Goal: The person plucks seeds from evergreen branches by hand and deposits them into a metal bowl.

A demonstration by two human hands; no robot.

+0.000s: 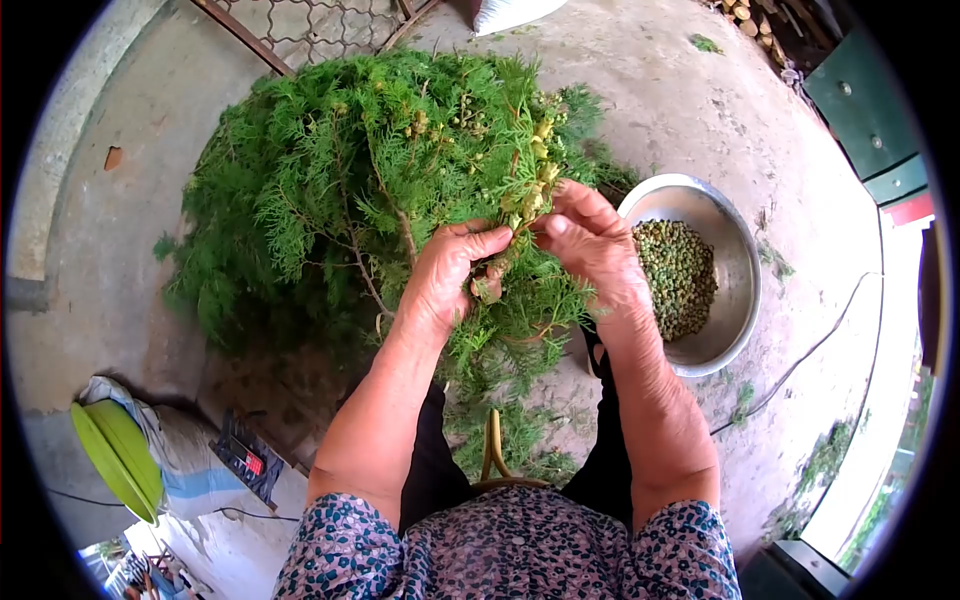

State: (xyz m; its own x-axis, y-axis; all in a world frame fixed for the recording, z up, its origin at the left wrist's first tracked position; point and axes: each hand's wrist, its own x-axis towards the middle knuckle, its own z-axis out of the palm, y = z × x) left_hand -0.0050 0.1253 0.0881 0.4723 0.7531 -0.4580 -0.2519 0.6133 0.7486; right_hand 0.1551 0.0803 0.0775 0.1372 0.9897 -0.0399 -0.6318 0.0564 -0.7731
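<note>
In front of me, my left hand (448, 265) is closed, its thumb and fingers gripping an evergreen sprig (520, 185) with flat, scaly leaves. Pale yellow-green cones (543, 150) cluster along the sprig above the fingers. My right hand (598, 245) meets it from the other side, thumb and forefinger pinched against the cone-bearing stem. What lies between those fingertips is hidden. Beneath and to the left spreads a big heap of cut evergreen branches (270, 200). Close to my right wrist stands a metal bowl (742, 290), partly filled with small green and brown cones (675, 280).
A green basin (115, 460) leans by a sack (195, 465) at lower left. A metal grille (320, 25) and a white sack (515, 12) lie at the top. Stacked firewood (755, 20) and a dark green cabinet (868, 105) stand upper right. A thin cable (800, 365) crosses the concrete floor.
</note>
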